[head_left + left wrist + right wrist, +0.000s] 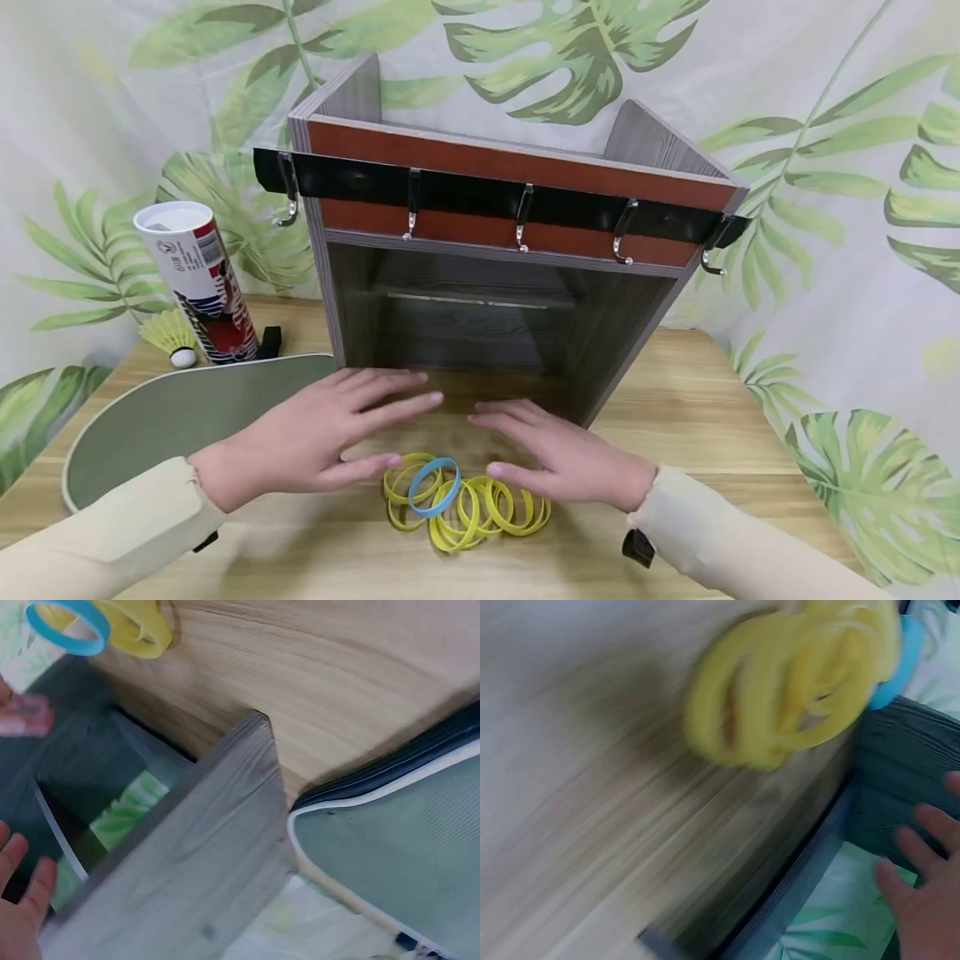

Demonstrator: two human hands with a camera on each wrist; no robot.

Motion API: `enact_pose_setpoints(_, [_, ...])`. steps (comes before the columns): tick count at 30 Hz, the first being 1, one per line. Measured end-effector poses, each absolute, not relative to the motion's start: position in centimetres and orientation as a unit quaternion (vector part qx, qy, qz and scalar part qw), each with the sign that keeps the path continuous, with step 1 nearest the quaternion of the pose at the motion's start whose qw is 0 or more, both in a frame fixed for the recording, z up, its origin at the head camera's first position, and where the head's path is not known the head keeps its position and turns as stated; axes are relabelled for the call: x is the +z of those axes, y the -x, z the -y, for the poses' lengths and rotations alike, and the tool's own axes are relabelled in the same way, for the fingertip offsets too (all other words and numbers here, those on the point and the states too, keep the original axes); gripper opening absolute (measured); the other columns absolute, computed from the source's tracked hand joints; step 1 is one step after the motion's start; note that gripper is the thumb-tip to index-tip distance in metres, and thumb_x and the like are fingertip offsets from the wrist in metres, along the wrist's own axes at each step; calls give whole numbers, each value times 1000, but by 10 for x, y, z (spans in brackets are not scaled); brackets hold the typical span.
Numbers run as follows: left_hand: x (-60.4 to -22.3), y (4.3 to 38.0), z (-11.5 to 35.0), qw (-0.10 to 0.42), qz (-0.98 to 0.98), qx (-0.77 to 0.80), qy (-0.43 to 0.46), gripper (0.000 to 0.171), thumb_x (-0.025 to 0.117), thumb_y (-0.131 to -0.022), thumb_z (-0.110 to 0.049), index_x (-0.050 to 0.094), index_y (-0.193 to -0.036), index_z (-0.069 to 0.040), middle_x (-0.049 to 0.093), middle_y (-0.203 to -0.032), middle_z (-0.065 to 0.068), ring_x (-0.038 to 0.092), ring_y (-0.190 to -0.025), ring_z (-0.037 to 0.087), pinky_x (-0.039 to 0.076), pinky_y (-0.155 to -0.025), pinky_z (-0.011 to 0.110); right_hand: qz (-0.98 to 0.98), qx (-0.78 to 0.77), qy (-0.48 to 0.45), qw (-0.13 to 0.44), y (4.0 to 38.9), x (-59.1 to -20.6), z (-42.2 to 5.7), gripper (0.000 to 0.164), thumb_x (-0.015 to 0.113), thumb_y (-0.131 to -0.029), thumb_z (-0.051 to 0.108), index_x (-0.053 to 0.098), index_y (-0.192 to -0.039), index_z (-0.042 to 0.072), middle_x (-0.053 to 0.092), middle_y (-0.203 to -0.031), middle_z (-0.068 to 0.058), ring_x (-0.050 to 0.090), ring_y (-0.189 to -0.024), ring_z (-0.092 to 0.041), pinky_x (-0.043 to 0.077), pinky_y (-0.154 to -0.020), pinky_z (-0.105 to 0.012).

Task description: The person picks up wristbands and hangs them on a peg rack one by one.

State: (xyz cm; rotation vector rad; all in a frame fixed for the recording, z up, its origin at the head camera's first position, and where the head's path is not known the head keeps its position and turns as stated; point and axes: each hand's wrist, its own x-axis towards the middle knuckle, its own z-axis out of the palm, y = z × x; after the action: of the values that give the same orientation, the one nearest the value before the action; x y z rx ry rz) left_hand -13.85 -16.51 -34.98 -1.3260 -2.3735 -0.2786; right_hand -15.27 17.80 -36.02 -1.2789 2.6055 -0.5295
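Several yellow wristbands [472,521] lie in a loose pile on the wooden table, with one blue wristband [447,502] on top at the left. Fingers spread and holding nothing, my left hand [322,433] hovers just left of the pile. Opposite it, my right hand [558,454] is held to the right of the pile, its fingers extended and apart from the bands. Behind both hands stands a grey wooden shelf unit [345,292] with a black hook rail [468,193] across its red-brown front. Metal hooks [522,221] hang along that rail.
A green zippered case [187,417] lies flat at the left. Beyond it are a shuttlecock tube [206,292], a yellow shuttlecock [172,335] and a small black object [270,342]. Leaf-print cloth [825,167] hangs behind the table [712,433].
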Motion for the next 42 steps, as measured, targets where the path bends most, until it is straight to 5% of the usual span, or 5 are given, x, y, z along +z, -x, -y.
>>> enact_pose_setpoints(12, [-384, 153, 202, 343, 801, -334, 359, 23, 56, -109, -18, 67, -89, -12, 59, -92, -7, 52, -81, 0, 46, -68, 15, -835, -379, 316, 244, 178, -378, -143, 37, 58, -109, 22, 63, -135, -3, 75, -112, -18, 72, -102, -26, 62, -88, -31])
enact_pose_setpoints(18, [-398, 157, 202, 180, 819, -502, 211, 21, 53, -107, -3, 61, -127, 0, 61, -122, -11, 59, -101, -10, 61, -74, 17, -812, -436, 240, 305, 189, -389, -133, 31, 59, -108, 22, 72, -118, -4, 76, -104, -23, 73, -88, -22, 64, -79, -30])
enact_pose_setpoints(24, [-403, 160, 200, 21, 784, -589, 194, 50, 42, -114, -13, 30, -159, 7, 48, -148, 31, 55, -117, -15, 66, -83, 33, -792, -449, 219, 353, 195, -391, -126, 28, 63, -107, 21, 76, -113, -2, 78, -95, -12, 70, -79, -11, 63, -74, -26])
enact_pose_setpoints(34, [-417, 163, 194, 82, 851, -489, 175, 68, 74, -98, -15, 44, -159, -18, 65, -140, 16, 56, -116, -13, 51, -93, 9, -764, -451, 193, 419, 200, -391, -117, 21, 64, -104, 13, 77, -113, -1, 74, -82, 3, 68, -74, -7, 57, -67, -19])
enact_pose_setpoints(42, [-420, 167, 197, 68, 849, -491, 183, 70, 73, -99, -16, 40, -161, -19, 62, -144, 15, 56, -117, -12, 52, -94, 11, -753, -448, 194, 442, 201, -391, -116, 20, 62, -104, 8, 75, -115, -3, 78, -98, -18, 66, -71, -5, 56, -65, -18])
